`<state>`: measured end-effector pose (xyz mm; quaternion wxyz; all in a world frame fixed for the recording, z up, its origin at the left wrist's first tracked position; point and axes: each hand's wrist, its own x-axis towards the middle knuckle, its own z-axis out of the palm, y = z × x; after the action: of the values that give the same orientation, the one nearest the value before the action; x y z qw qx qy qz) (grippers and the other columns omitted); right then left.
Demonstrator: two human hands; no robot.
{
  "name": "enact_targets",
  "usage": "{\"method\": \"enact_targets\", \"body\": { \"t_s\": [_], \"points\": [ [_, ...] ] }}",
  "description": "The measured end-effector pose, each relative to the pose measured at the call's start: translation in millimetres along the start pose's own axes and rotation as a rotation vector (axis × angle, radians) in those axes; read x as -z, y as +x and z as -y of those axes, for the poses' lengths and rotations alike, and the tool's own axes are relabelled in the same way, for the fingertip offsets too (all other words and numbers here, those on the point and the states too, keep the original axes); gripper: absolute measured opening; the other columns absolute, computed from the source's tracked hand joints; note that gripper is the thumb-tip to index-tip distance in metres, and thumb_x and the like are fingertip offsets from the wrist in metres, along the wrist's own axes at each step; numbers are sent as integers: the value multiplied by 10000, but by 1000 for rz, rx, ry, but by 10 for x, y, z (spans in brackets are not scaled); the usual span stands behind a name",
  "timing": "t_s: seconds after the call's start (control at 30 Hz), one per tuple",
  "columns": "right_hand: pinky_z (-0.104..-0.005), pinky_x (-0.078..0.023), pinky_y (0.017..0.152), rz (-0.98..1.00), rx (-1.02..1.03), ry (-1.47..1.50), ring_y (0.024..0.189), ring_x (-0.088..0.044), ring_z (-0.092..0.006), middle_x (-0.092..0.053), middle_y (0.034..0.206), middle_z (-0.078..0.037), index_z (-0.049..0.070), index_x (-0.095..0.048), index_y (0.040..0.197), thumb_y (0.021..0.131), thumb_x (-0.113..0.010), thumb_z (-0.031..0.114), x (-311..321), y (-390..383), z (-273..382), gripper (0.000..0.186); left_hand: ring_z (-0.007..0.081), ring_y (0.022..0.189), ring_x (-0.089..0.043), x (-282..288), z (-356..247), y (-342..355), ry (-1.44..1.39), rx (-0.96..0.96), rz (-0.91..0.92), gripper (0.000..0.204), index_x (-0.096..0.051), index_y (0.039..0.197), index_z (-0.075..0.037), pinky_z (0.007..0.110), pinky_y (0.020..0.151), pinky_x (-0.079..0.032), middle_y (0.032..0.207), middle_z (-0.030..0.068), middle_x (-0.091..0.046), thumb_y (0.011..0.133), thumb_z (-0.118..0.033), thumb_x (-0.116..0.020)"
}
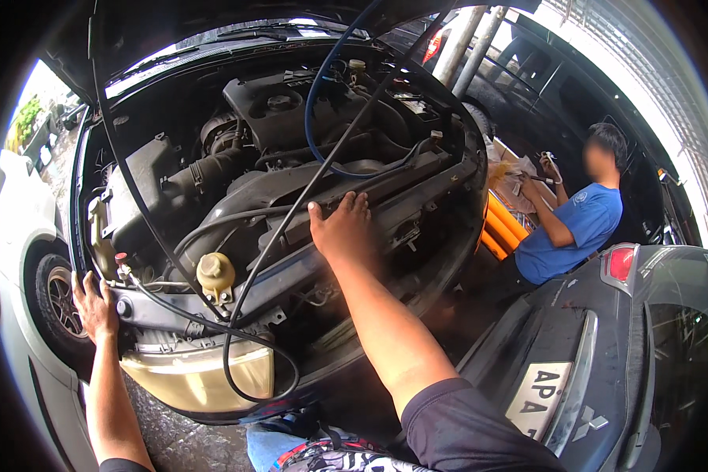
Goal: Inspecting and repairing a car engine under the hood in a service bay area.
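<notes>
My right hand (344,230) lies on the front panel above the radiator of a car with its hood raised, fingers spread, holding nothing. At the left, my left hand (96,308) rests on the fender edge beside the headlight (200,371), its fingers stretched out. Between my hands a yellowish capped reservoir (215,274) stands behind the headlight. A black hose (297,370) loops over the headlight, and a fitting with a red cap (121,258) is close to my left hand. A blue hose (310,118) hangs down into the engine bay beyond my right hand.
Farther in are the black engine cover (263,106) and air filter box (145,173). Thin dark lines cross the bay. A white car (23,204) stands left, a dark car (598,330) right. A person in a blue shirt (582,224) handles things by orange cylinders (503,228).
</notes>
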<state>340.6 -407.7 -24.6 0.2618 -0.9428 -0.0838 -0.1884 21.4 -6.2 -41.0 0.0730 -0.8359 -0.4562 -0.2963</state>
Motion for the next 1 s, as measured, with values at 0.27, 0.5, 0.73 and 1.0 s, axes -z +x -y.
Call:
{"method": "enact_targets", "body": {
  "t_s": [0.27, 0.5, 0.73, 1.0],
  "points": [
    [-449, -185, 1212, -11, 7, 1, 1427, -307, -425, -299, 1504, -353, -125, -342, 1437, 901, -537, 567, -30, 4, -7, 896, 340, 1408, -337, -9, 13, 8, 24, -5, -3, 449, -503, 1369, -137, 470, 1106, -378, 1571, 88, -279, 994, -382, -474],
    [-449, -188, 1210, -27, 12, -1, 1422, -315, -427, -305, 1499, -356, -128, -347, 1429, 899, -547, 561, -42, 0, -7, 893, 341, 1405, -338, 5, 6, 9, 16, 0, 0, 446, -512, 1363, -127, 469, 1112, -373, 1569, 96, -283, 993, -373, -479],
    [-448, -194, 1208, -42, 22, -9, 1414, -326, -429, -315, 1492, -356, -125, -351, 1426, 897, -548, 562, -70, -7, -26, 889, 336, 1403, -344, 13, 9, -1, 24, 2, 5, 447, -507, 1370, -125, 464, 1108, -378, 1570, 81, -280, 992, -364, -483],
    [-451, -198, 1207, -63, 30, -5, 1410, -332, -431, -321, 1488, -356, -130, -359, 1418, 891, -555, 562, -100, 11, -23, 892, 337, 1403, -343, 5, 16, 6, 11, 8, 5, 443, -506, 1373, -134, 462, 1109, -376, 1569, 83, -279, 992, -360, -481]
  ]
}}
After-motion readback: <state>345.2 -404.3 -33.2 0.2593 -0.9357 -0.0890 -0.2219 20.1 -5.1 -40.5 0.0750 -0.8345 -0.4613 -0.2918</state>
